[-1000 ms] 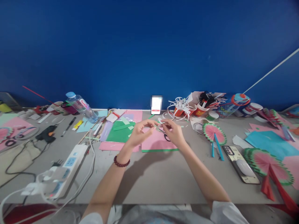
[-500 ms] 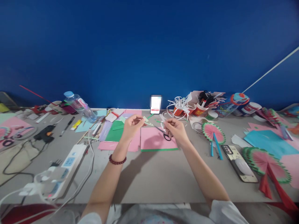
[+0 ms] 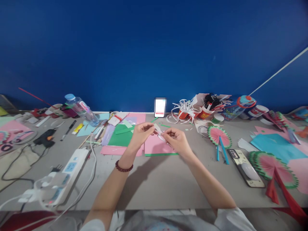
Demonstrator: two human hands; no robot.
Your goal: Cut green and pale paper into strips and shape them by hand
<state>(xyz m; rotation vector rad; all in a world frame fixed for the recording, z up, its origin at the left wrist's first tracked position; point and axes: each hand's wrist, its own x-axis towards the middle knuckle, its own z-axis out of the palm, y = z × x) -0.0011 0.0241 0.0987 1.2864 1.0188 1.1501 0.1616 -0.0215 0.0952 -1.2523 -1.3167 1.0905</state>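
In the middle of the head view, my left hand point(image 3: 142, 133) has its fingers pinched on a short pale strip point(image 3: 157, 129). My right hand point(image 3: 175, 139) is closed close beside it, its fingertips almost meeting the strip. A thin white loop point(image 3: 161, 138) shows just under the right fingertips and appears pinched there. Any scissors near this hand are hidden by it. Both hands are above a pink sheet point(image 3: 152, 149) with a green front edge.
Green paper point(image 3: 117, 138) lies left of my hands. A lit phone point(image 3: 159, 108) leans on the blue wall. Behind right stand cups with white strips point(image 3: 184, 106). Pink-and-green fans point(image 3: 220, 136), another phone point(image 3: 240, 163) and a power strip point(image 3: 72, 168) lie around.
My hands have come together, the left moving right and the right moving slightly left. The black-handled scissors seen by my right hand before no longer show clearly.
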